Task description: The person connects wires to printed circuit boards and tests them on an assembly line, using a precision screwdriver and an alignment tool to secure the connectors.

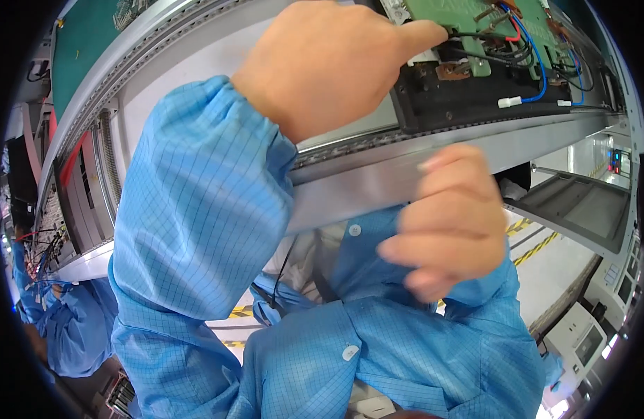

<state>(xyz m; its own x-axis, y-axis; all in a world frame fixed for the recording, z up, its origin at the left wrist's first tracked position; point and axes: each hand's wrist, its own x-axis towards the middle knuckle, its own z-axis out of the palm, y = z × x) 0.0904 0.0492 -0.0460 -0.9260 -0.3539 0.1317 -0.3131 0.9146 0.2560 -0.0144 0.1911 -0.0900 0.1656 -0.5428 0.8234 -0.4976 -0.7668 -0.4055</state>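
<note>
While left hand (pixel 322 63) fingers pinch black wires (pixel 475 35) on green board (pixel 454 14); right hand (pixel 451 220) curled, empty.

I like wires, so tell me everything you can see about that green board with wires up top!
The green circuit board sits on a black tray riding the grey conveyor rail. Black, red and blue wires cross it, some ending in white plugs. The left hand reaches in, fingertip touching the wires at its edge.

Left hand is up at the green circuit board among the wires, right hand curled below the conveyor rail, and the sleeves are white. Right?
Not quite. The head view shows the sleeves are light blue, not white. The left hand is at the green circuit board; the right hand is curled below the conveyor rail.
</note>
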